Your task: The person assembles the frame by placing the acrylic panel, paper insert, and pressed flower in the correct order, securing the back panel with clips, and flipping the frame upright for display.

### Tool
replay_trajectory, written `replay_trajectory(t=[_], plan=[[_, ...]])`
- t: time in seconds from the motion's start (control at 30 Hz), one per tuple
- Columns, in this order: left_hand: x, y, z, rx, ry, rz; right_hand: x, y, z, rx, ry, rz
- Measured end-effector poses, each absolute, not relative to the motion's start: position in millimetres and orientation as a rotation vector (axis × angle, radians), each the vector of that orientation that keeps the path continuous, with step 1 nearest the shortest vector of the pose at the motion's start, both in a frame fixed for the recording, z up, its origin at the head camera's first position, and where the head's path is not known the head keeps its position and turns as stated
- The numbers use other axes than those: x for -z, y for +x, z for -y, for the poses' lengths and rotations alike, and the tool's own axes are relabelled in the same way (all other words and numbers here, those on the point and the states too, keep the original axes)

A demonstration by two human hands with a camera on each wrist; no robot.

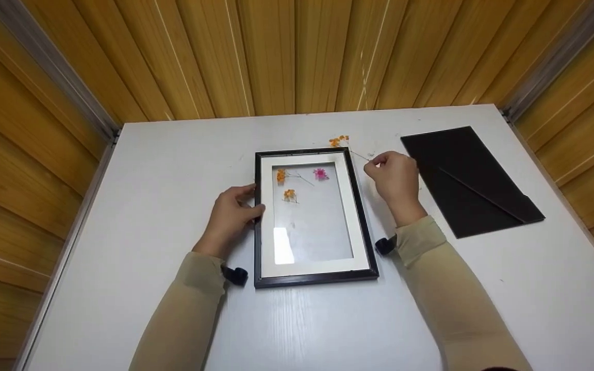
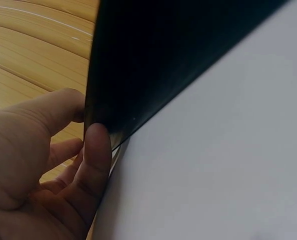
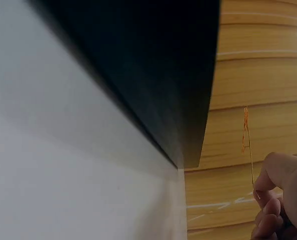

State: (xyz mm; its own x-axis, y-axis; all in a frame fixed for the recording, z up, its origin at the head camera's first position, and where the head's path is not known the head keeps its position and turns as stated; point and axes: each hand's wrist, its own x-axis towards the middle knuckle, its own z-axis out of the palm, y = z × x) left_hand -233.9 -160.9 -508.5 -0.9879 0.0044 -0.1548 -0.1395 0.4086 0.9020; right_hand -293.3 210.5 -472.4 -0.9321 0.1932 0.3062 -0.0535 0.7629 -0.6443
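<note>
A black picture frame with a white mat lies flat on the white table. Behind its pane are two orange dried flower sprigs and a pink dried flower. At the frame's left side, my left hand grips the edge, thumb and fingers against it; the left wrist view shows the thumb on the frame's side. My right hand pinches the thin stem of another orange dried flower sprig, held just beyond the frame's top right corner. In the right wrist view this sprig points upward.
A black backing board with a folded stand strip lies on the table to the right. Wood-patterned panels rise behind the table and at both sides. Dark wrist cameras sit close to the frame's lower sides.
</note>
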Motion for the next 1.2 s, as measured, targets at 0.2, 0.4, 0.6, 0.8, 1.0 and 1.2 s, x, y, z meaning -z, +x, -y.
replay_trajectory(t=[0.2,0.4,0.6,0.8,1.0,1.2], plan=[[507,-234,162,-1.635,-0.111,-2.533,457,-268,-192,-0.998,-0.032,2.620],[509,-235,161,-1.576,-0.115,-2.603,441,-243,-181,-1.001,0.029,2.602],[510,-232,158,-1.534,-0.158,-2.640,431,-220,-169,-1.029,0.090,2.589],[508,-228,154,-1.494,-0.147,-2.674,438,-203,-159,-1.076,0.121,2.607],[507,-226,153,-1.508,-0.155,-2.670,454,-195,-151,-1.076,0.081,2.712],[505,-225,151,-1.518,-0.146,-2.643,463,-191,-150,-1.012,0.070,2.803]])
